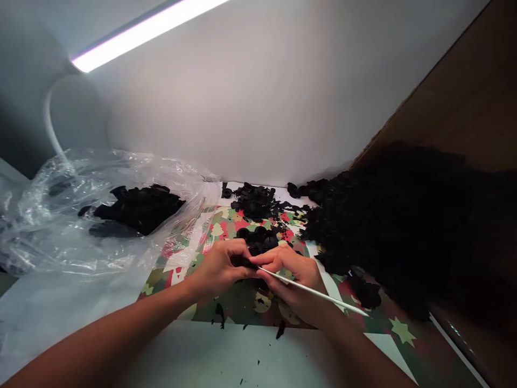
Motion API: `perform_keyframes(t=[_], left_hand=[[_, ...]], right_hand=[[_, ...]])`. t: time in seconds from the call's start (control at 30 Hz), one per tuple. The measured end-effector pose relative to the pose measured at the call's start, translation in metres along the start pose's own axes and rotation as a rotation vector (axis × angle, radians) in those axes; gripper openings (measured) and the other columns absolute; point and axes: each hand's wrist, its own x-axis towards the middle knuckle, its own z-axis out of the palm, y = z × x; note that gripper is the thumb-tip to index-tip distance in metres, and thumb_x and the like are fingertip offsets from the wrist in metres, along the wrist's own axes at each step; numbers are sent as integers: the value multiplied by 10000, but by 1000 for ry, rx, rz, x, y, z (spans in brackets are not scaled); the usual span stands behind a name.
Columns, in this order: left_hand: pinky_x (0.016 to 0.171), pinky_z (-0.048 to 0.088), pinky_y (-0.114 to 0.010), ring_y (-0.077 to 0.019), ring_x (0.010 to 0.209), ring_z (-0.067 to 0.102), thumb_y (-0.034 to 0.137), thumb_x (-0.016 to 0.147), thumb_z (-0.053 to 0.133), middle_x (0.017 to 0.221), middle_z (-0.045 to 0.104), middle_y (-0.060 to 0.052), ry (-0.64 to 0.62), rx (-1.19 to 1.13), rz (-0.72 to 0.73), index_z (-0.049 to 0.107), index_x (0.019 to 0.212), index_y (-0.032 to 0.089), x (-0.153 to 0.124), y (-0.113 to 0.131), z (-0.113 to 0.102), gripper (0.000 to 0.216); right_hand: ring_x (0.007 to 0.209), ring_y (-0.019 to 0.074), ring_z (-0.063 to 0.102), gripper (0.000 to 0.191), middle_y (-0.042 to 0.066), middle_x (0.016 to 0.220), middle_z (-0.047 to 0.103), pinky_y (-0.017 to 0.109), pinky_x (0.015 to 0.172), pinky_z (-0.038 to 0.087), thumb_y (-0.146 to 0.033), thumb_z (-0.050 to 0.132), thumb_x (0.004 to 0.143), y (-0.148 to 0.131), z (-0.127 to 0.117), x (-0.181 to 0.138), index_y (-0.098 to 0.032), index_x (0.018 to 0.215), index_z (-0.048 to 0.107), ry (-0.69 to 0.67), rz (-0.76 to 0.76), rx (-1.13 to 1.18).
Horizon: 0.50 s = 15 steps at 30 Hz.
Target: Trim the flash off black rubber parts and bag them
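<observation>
My left hand point(224, 265) is closed on a small black piece point(241, 262), mostly hidden by the fingers. A thin white stick with a pointed end point(315, 292) lies across my right hand point(297, 275), gripped between thumb and fingers. The fingertips of both hands meet at the black piece, and the stick's front end is there too. Just beyond the hands sits a small group of rounded black pieces point(260, 238). Below them, patterned paper in red, green and cream point(202, 312) covers the work surface.
On the left, a clear plastic bag point(189, 188) holds black pieces point(141, 210). Black scraps point(255, 200) are heaped at the back. A large black pile point(375, 226) fills the right side against a cardboard wall point(452, 86). A lit lamp point(149, 35) hangs above.
</observation>
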Motion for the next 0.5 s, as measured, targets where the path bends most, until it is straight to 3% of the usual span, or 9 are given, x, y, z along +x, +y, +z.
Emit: perform_keyframes(t=[0.33, 0.43, 0.5], left_hand=[[608, 354, -252, -123, 634, 499, 208, 703, 836, 639, 575, 25, -2, 20, -59, 703, 652, 157, 0, 5, 0, 152], [657, 411, -266, -147, 688, 567, 258, 705, 857, 708, 645, -11, -39, -28, -62, 724, 680, 151, -1, 7, 1, 173], [665, 429, -267, -151, 698, 584, 275, 714, 857, 728, 660, -20, -53, -62, -73, 724, 684, 151, -2, 8, 1, 185]], right_hand=[[816, 175, 717, 139, 18, 962, 792, 361, 833, 489, -171, 583, 975, 8, 10, -1, -236, 862, 632, 55, -141, -148], [824, 209, 716, 135, 35, 904, 787, 401, 858, 481, -177, 559, 985, 15, 8, 0, -243, 965, 675, 169, -88, -315], [852, 227, 720, 132, 40, 921, 793, 419, 885, 489, -206, 586, 974, 17, 3, 1, -250, 888, 677, 216, 4, -314]])
